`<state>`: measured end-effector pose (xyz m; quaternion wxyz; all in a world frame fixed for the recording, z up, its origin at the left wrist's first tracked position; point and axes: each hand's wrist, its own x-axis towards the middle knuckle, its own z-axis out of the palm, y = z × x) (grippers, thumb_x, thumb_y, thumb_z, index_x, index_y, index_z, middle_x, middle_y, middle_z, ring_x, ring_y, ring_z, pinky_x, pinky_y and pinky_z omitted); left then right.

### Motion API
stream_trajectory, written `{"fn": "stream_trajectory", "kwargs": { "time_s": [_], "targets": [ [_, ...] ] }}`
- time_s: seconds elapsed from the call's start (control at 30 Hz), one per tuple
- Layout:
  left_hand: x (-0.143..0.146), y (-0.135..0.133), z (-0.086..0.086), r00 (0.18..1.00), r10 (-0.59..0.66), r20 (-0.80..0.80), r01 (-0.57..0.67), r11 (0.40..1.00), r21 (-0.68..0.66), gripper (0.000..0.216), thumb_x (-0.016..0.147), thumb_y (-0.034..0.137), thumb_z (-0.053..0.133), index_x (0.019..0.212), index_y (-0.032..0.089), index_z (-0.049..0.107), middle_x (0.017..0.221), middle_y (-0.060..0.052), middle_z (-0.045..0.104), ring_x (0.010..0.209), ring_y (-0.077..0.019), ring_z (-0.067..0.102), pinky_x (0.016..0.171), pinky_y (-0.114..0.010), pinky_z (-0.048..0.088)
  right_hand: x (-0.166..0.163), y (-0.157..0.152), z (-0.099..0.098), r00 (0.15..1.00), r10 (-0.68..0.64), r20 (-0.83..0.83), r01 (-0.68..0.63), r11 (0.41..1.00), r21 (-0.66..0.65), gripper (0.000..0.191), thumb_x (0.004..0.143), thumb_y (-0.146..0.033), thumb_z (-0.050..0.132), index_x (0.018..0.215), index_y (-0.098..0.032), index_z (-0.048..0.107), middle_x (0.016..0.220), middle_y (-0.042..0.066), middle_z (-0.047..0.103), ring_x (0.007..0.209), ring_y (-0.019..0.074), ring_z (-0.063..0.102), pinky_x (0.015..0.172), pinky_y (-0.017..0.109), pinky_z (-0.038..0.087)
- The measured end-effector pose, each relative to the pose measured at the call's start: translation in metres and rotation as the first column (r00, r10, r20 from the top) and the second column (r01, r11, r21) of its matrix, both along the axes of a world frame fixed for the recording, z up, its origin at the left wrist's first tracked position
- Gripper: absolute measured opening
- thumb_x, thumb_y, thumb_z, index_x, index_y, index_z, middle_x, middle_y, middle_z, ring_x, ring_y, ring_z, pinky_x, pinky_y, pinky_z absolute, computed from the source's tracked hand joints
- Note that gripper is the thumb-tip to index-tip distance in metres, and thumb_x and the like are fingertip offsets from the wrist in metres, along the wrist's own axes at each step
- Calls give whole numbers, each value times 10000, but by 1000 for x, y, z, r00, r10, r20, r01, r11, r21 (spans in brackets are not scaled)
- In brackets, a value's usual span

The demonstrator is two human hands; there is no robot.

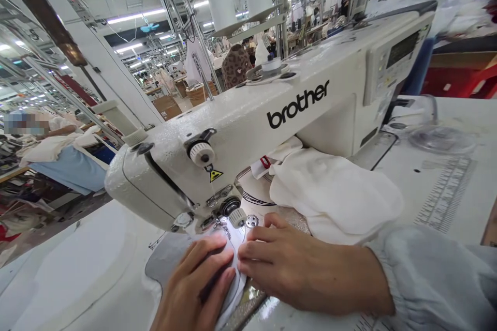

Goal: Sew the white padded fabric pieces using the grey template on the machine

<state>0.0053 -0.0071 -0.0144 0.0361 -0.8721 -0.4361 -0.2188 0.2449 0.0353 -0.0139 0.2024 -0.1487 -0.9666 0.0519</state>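
Under the presser foot (225, 228), at the near left end of my Brother sewing machine (248, 124), lies the pale fabric panel (165, 257), thin and marked with a dark curve. My left hand (194, 282) rests on it, fingers stretched forward and close together, pressing from above rather than gripping. My right hand (306, 269) sits at the panel's right edge, fingers bent, tips near the curve; I can't tell whether they pinch the cloth or only touch it.

I judge the panel light and limp, with little stiffness of its own, so it should wrinkle or skew if I tug at one spot. On the smooth table (411, 194) it would probably slide easily. Flat fingertips on both sides of the curve look like the best hold, pressing lightly, well short of the needle area. The left edge bends inward and could fold under. Just right of my right hand, the bunched white cloth (334, 196) looks softer and fuller, and might drag against my wrist.
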Motion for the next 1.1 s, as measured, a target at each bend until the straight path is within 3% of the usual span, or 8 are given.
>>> {"fn": "stream_trajectory", "kwargs": {
  "time_s": [0.23, 0.4, 0.73, 1.1],
  "targets": [
    [-6, 10, -9, 990, 141, -4, -141, 990, 28, 189, 895, 281, 581, 1047, 292, 692, 1065, -17, 727, 1009, -178, 696, 888, -297, 579, -6, 7, 3, 997, -69, 47, 69, 998, -4, 230, 1004, -332, 490, 1100, -146, 585, 1060, 33, 642, 979, 198, 530, 817, 394, 357],
    [-2, 12, -10, 974, 222, 43, -224, 974, 33, 196, 913, 312, 546, 1015, 282, 711, 1004, -28, 741, 955, -185, 705, 851, -316, 592, -7, 11, 5, 992, -108, 72, 110, 994, -25, 265, 978, -408, 532, 1085, -169, 571, 1063, 53, 627, 955, 211, 518, 815, 388, 382],
    [-17, 12, -1, 997, 45, -66, -49, 998, -48, 245, 920, 245, 537, 1089, 327, 694, 1154, -6, 721, 1013, -161, 705, 903, -274, 573, -7, 7, 4, 994, -95, 50, 96, 995, -16, 187, 1016, -343, 463, 1007, -190, 571, 1011, 38, 621, 906, 197, 504, 794, 378, 351],
    [-5, 8, -11, 983, 183, 10, -183, 983, 31, 237, 911, 212, 522, 1060, 273, 697, 1092, -37, 725, 999, -166, 701, 881, -281, 582, -8, 7, 5, 981, -166, 96, 171, 984, -50, 287, 990, -447, 497, 1130, -204, 553, 1058, 55, 587, 976, 244, 484, 803, 408, 373]
  ]
}}
